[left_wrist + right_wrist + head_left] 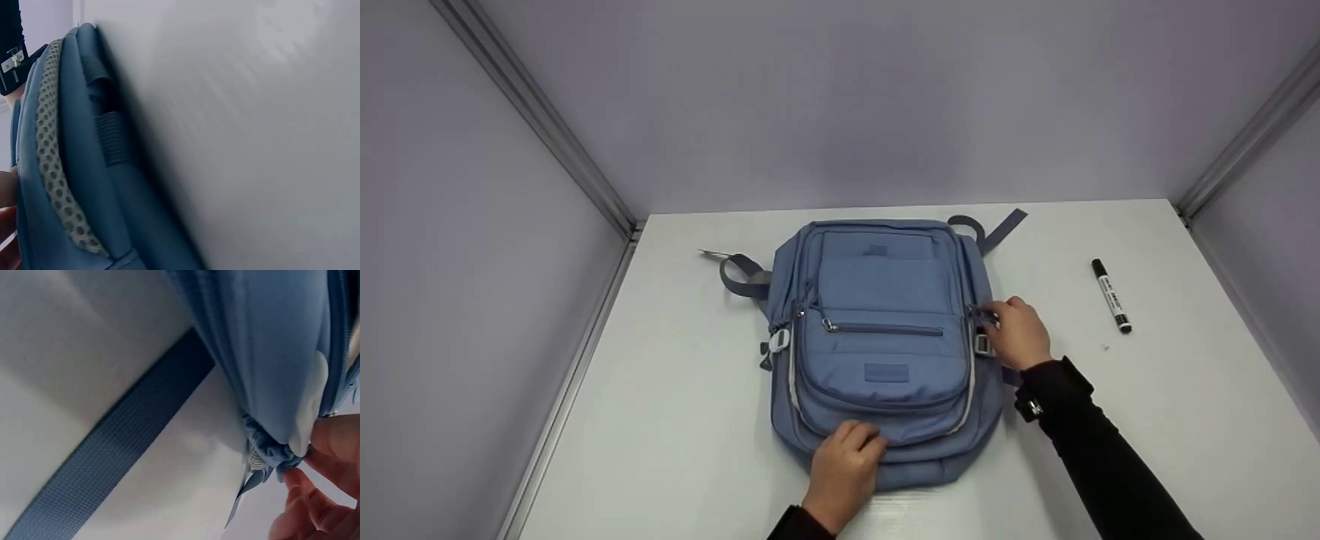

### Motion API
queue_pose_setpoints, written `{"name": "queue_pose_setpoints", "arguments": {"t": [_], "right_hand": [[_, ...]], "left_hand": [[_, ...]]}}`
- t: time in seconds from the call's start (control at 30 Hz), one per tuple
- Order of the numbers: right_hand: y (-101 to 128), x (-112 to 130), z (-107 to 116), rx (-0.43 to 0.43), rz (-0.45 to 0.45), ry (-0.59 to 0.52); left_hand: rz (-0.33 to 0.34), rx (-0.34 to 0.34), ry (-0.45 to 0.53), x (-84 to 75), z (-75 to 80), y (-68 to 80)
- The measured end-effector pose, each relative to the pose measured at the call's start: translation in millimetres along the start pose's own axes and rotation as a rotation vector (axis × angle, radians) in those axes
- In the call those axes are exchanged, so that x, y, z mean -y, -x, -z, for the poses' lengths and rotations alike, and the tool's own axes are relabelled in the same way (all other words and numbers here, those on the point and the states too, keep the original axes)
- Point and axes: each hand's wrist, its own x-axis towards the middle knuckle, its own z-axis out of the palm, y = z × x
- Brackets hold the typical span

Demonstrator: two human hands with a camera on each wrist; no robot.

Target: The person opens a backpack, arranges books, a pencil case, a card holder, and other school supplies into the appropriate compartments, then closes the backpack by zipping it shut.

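A blue backpack (885, 285) lies front up on the white table, its top end towards the back wall. At the near end, my left hand (844, 465) grips the edge of the pack with curled fingers. In the left wrist view only parts of its fingers (8, 188) show at the left edge, against the blue fabric. My right hand (1020, 334) is at the pack's right side, where thumb and fingers pinch a zipper pull (988, 315). The right wrist view shows that hand (326, 478) beside the zipper and a gathered side pocket; the pull itself is mostly hidden there.
A black and white marker (1111, 296) lies on the table (690, 420) to the right of the pack. Loose straps (746, 277) spread out from both sides of the backpack. Pale panels (810, 105) wall in the back and sides.
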Motion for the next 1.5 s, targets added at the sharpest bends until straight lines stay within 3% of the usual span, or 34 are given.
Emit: {"name": "queue_pose_setpoints", "arguments": {"t": [0.17, 0.43, 0.6, 0.8, 1.17, 1.33, 1.5], "right_hand": [[3, 0, -1, -0.069, 0.034, 0.009], [22, 13, 4, -0.102, 0.172, 0.144], [45, 19, 1, -0.087, 0.205, 0.204], [81, 25, 4, -0.061, 0.215, 0.185], [133, 67, -2, 0.085, 0.104, 0.079], [138, 78, -3, 0.095, 0.051, 0.009], [137, 74, 0, 0.187, 0.008, -0.049]], "left_hand": [[0.029, 0.0, 0.004, 0.0, -2.3, 3.4], [0.082, -0.023, -0.056, -0.7, -8.5, 7.7], [0.109, 0.004, -0.039, -1.9, -8.3, 8.0], [0.123, 0.008, -0.03, -2.7, -8.4, 6.4], [0.122, -0.015, -0.023, -0.3, -11.6, 4.9], [0.132, -0.02, 0.0, -0.4, -11.8, 3.7], [0.143, -0.003, 0.024, -3.3, -12.5, 3.3]]}}
